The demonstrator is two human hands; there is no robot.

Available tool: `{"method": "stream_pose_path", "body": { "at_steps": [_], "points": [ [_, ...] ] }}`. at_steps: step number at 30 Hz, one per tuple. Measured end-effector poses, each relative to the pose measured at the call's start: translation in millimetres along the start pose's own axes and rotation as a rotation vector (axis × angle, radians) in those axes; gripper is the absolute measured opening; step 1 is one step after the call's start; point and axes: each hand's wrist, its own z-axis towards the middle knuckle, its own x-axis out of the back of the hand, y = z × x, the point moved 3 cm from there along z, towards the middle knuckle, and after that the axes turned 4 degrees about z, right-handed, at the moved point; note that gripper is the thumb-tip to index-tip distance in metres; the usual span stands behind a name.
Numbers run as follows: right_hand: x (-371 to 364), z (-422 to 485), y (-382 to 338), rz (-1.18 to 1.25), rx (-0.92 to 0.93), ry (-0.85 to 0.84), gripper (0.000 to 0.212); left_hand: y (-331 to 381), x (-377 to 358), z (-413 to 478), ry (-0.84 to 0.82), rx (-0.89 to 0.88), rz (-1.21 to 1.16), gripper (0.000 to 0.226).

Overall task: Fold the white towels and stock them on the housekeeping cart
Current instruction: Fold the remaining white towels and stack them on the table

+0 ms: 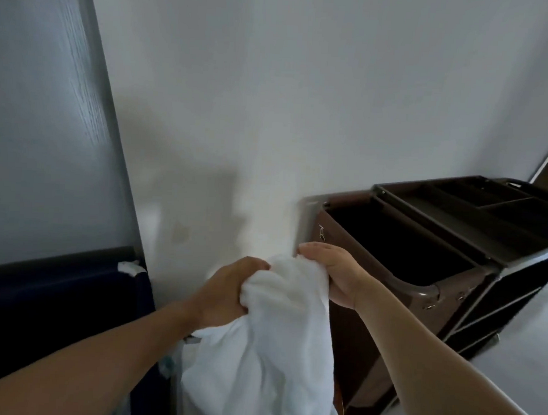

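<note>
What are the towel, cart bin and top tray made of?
Towel: soft white cloth, likely terry; bunches and drapes.
Bin: brown, smooth, faint sheen, rounded rim; plastic or vinyl, can't tell.
Tray: dark, matte, rigid dividers; probably plastic.

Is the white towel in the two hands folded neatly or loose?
Loose, not folded. The white towel hangs bunched and wrinkled, gathered at its top between the left hand and the right hand.
</note>
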Motion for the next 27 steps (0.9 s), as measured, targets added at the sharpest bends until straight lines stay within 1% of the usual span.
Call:
{"method": "stream_pose_path", "body": {
  "at_steps": [1,2,3,5,8,9,11,12,13,14,15,16,17,19,20,21,22,23,24,25,26,27],
  "points": [
    [3.4,3.8,-0.1,-0.039,0.02,0.003,0.023,0.9,-6.1,-1.6,0.023,-0.015,-0.002,0.041],
    [8.3,7.9,2.7,-0.077,0.031,0.008,0.017,4.2,-8.8,-0.2,0.059,-0.032,-0.002,0.038],
    [15.5,13.8,8.6,-0.12,0.032,0.022,0.017,9.0,-8.7,3.7,0.101,-0.058,0.006,0.035],
    [26.6,24.7,22.5,-0.195,-0.01,0.027,0.023,22.7,-3.1,15.9,0.167,-0.127,0.073,0.032],
    [38.5,39.1,38.2,-0.209,-0.106,0.002,0.034,48.5,2.3,34.5,0.195,-0.261,0.218,0.04],
    [42.0,43.9,38.0,-0.153,-0.137,-0.031,0.038,54.3,2.2,39.2,0.193,-0.301,0.26,0.042],
    [44.5,47.4,31.4,0.105,-0.225,-0.173,0.057,59.1,-1.0,42.4,0.153,-0.321,0.342,0.042],
    [43.2,46.2,25.1,0.187,-0.248,-0.263,0.062,57.3,-4.9,40.1,0.108,-0.307,0.406,0.041],
    [40.7,46.8,18.0,0.161,-0.226,-0.315,0.057,52.8,-10.1,35.2,0.048,-0.281,0.472,0.04],
    [36.7,48.3,12.5,0.066,-0.173,-0.328,0.046,46.7,-16.4,28.0,-0.027,-0.232,0.516,0.042],
    [33.5,49.6,9.6,-0.06,-0.106,-0.294,0.035,38.7,-23.8,18.6,-0.108,-0.165,0.538,0.045],
    [30.9,49.6,8.1,-0.19,-0.032,-0.225,0.029,30.3,-31.6,8.0,-0.19,-0.093,0.567,0.052],
    [27.4,48.5,7.7,-0.31,0.035,-0.171,0.029,22.2,-39.1,-1.9,-0.279,-0.023,0.617,0.064],
    [19.1,45.1,9.4,-0.486,0.111,-0.144,0.037,5.6,-48.7,-15.3,-0.495,0.161,0.676,0.086],
    [15.5,42.5,10.0,-0.563,0.13,-0.157,0.043,1.3,-48.1,-17.4,-0.573,0.286,0.627,0.087],
    [12.3,40.3,9.7,-0.636,0.154,-0.187,0.05,0.1,-43.6,-16.2,-0.591,0.415,0.522,0.08],
    [8.8,37.8,8.5,-0.707,0.181,-0.224,0.057,1.3,-35.5,-12.0,-0.527,0.514,0.408,0.07],
    [4.9,35.7,7.2,-0.767,0.212,-0.265,0.063,4.4,-23.3,-5.8,-0.397,0.579,0.318,0.065],
    [0.6,33.1,4.4,-0.823,0.243,-0.306,0.067,8.0,-9.2,0.9,-0.252,0.602,0.292,0.068],
    [-3.9,30.7,1.1,-0.866,0.276,-0.345,0.068,11.4,4.3,7.6,-0.141,0.591,0.306,0.08],
    [-8.7,28.5,-2.8,-0.894,0.313,-0.376,0.066,15.3,14.9,13.8,-0.105,0.57,0.332,0.096],
    [-13.4,26.8,-6.6,-0.907,0.354,-0.397,0.06,21.3,21.5,19.5,-0.132,0.561,0.346,0.105]
  ]
}}
